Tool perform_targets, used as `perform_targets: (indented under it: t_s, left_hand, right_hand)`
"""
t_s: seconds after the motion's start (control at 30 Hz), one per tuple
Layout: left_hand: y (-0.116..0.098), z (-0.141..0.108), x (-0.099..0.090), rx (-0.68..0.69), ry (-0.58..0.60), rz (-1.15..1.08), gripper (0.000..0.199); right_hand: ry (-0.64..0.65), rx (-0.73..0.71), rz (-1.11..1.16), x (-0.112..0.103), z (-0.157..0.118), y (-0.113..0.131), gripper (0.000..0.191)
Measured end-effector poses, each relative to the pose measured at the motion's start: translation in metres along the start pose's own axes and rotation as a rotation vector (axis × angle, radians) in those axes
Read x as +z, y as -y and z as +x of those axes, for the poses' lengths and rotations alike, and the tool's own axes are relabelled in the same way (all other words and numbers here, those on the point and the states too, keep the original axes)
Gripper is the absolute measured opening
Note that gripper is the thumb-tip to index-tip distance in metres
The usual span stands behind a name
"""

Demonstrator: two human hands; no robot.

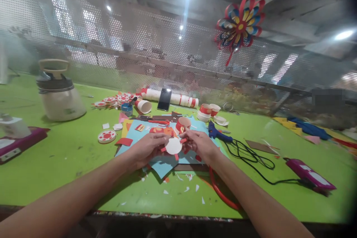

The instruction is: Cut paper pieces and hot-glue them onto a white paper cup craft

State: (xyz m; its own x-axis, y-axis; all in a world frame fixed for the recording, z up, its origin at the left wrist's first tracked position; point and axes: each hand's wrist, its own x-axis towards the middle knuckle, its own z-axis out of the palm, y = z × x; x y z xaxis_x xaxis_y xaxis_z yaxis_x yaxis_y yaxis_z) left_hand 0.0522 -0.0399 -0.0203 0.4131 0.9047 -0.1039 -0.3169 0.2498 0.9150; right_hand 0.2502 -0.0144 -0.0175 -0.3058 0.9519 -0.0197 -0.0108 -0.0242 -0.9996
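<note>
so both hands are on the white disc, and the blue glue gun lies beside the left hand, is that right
Not quite: in the head view, the blue glue gun lies beside the right hand, not the left hand. Both are on the white disc.

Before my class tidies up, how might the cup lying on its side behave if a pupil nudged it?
The cup would probably roll, since it rests on its curved side. It is likely light for its size, as its open mouth shows a hollow inside. Its rim looks thin, so squeezing might dent it.
</note>
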Motion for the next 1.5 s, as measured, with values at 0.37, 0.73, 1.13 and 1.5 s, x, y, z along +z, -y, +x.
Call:
perform_targets:
  t_s: [0.37,0.73,1.13,1.5]
  left_hand:
    - [0.003,0.008,-0.010,0.037,-0.114,-0.209,0.012]
    - [0.005,0.010,-0.012,0.027,-0.116,-0.228,0.011]
    - [-0.033,0.017,-0.034,0.243,-0.444,-0.189,0.008]
    - [-0.065,-0.004,-0.074,0.345,-0.577,-0.100,0.008]
  right_hand:
    - [-0.217,-0.204,-0.110,-0.010,0.005,0.007,0.034]
    - [-0.262,-0.274,-0.389,-0.016,0.006,0.009,0.028]
    - [-0.070,-0.234,-0.877,-0.030,0.009,0.005,0.018]
    - [0.076,-0.361,-0.954,-0.012,0.001,0.002,0.023]
